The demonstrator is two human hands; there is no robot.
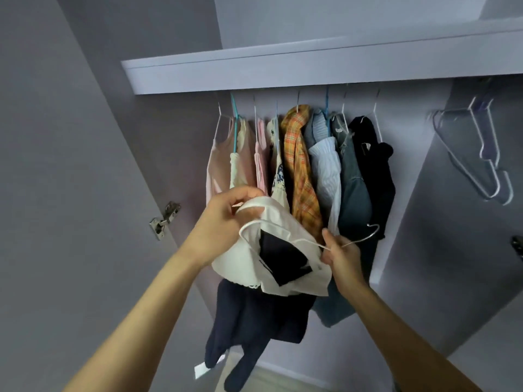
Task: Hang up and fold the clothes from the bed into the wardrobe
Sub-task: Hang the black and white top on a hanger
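I hold a garment with a white collar (278, 222) and a navy body (254, 315) in front of the open wardrobe. A white wire hanger (359, 239) sits partly inside the collar, its hook pointing right. My left hand (226, 219) grips the white fabric at the collar's upper left. My right hand (343, 254) pinches the hanger's neck just below the hook. Navy sleeves dangle below, one with a white tag (202, 369).
Several garments hang in a row under the shelf (283, 72): pink tops (223, 159), an orange plaid shirt (301, 165), a pale striped shirt (328, 171), denim (353, 193), a black piece (376, 171). Spare hangers (481, 154) hang at right. Door hinge (165, 220) at left.
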